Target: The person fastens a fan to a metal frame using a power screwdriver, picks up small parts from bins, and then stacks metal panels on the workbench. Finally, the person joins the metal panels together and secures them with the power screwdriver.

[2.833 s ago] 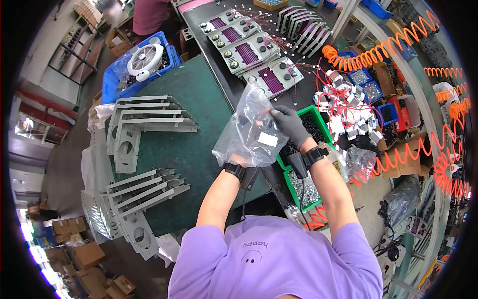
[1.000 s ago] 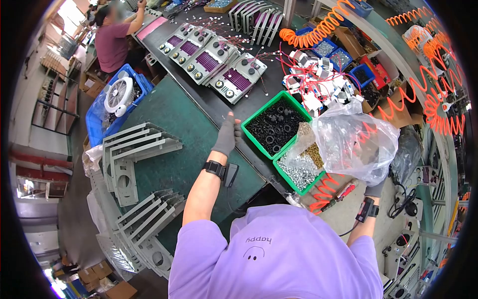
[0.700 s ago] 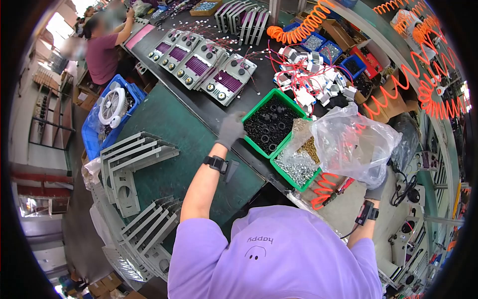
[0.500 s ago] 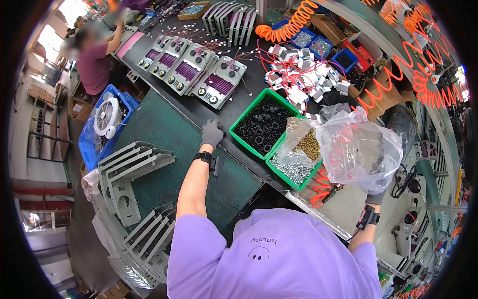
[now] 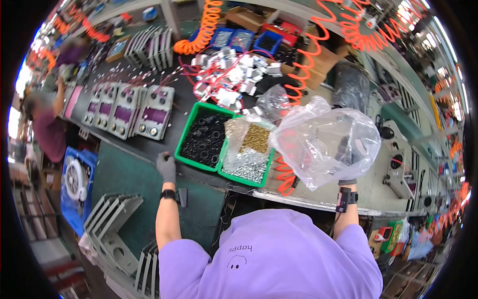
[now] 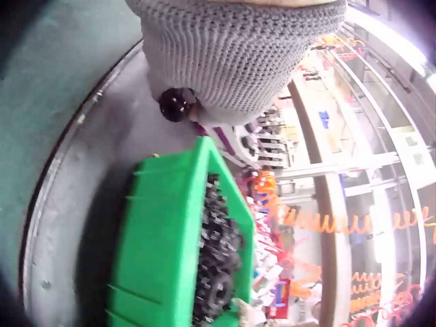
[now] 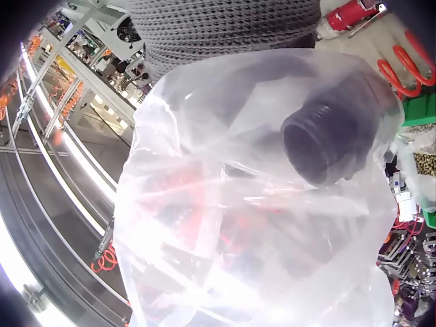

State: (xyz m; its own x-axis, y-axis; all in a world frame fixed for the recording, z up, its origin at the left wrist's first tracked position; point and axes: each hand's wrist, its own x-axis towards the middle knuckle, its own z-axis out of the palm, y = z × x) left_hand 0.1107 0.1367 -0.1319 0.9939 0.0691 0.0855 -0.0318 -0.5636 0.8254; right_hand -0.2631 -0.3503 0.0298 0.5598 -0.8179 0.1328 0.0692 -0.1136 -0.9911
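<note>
One slack bag [image 5: 326, 142] at three o'clock could snag the hose [image 5: 286, 177] — can't tell whether your right hand [image 5: 347, 182] grips it; your left hand [image 5: 167, 168] (nine o'clock) pinches a black part [image 6: 174, 104].

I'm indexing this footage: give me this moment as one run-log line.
left hand: holds small black part near green bin; right hand: holds up clear bag; through bag: dark ribbed part visible

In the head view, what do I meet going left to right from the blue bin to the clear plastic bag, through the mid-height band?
Blue bin → left hand → green bin of black parts → green bin of brass-coloured and silver parts → clear plastic bag.
</note>
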